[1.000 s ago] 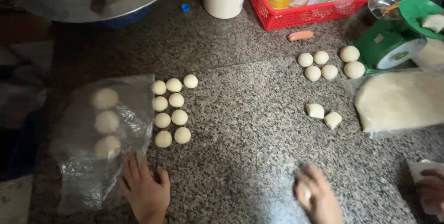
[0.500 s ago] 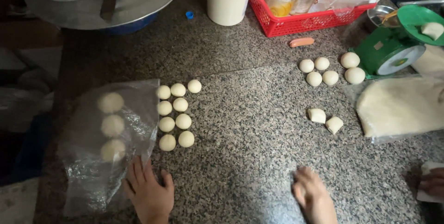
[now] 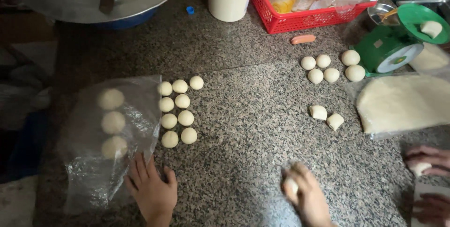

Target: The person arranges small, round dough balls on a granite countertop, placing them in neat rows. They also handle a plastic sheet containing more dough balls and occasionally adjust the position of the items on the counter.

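Granite counter (image 3: 243,114), right hand (image 3: 307,196) fingers cupping pale dough ball (image 3: 291,187), left hand (image 3: 151,189) flat, empty

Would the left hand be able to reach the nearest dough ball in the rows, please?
Probably yes: the left hand rests flat on the counter just below the nearest dough ball, with bare stone between them.

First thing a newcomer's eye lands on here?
Probably the dough balls in two neat rows on the granite counter, beside a plastic sheet covering three more. Next, the green scale at upper right. Near the bottom edge, the right hand cups a dough piece; the left hand rests flat.
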